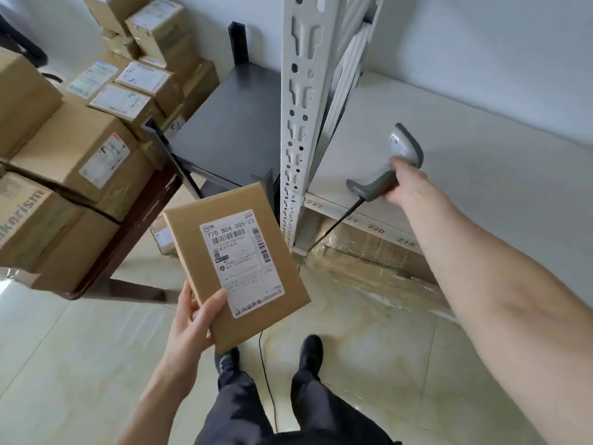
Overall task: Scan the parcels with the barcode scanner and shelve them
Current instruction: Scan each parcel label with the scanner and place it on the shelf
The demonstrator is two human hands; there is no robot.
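my left grip (189, 319) holds a labelled parcel (236, 263) over pale tiled floor (80, 364). my right grip (406, 184) clasps the barcode scanner (390, 165) on the white shelf (465, 175). stacked cartons (73, 162) load the tabletop (144, 216) at left.

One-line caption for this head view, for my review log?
Left hand holds a flat brown cardboard parcel, label up, while right hand grips the grey barcode scanner on the white shelf.

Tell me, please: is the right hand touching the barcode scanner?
Touching. The head view shows the right hand on the handle of the barcode scanner, which lies on the white shelf.
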